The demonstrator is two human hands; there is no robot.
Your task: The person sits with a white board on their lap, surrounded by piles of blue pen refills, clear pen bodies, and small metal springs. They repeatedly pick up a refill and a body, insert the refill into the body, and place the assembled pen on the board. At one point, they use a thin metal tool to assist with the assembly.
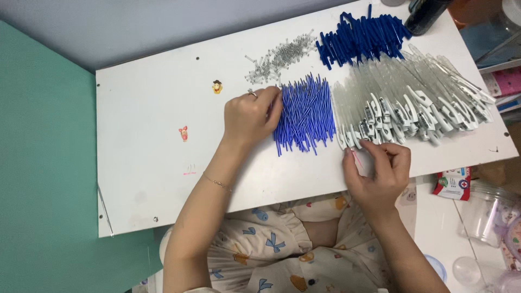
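Note:
A white board [152, 163] lies across my lap. My left hand [251, 116] rests on the left edge of a pile of thin blue refills [306, 114], fingers curled onto them. My right hand [380, 171] is at the near edge of a heap of clear pen barrels with white clips [412, 106], fingertips pinching at one barrel end. Blue pen caps or ends [361, 38] are heaped at the back. Small metal springs [279, 57] lie scattered beside them.
Two small stickers [217, 87] [184, 133] sit on the board's left part. A dark bottle [426, 15] stands at the back right corner. A red and white packet [451, 183] and clear plastic containers [488, 217] are off the board's right side. Green floor lies left.

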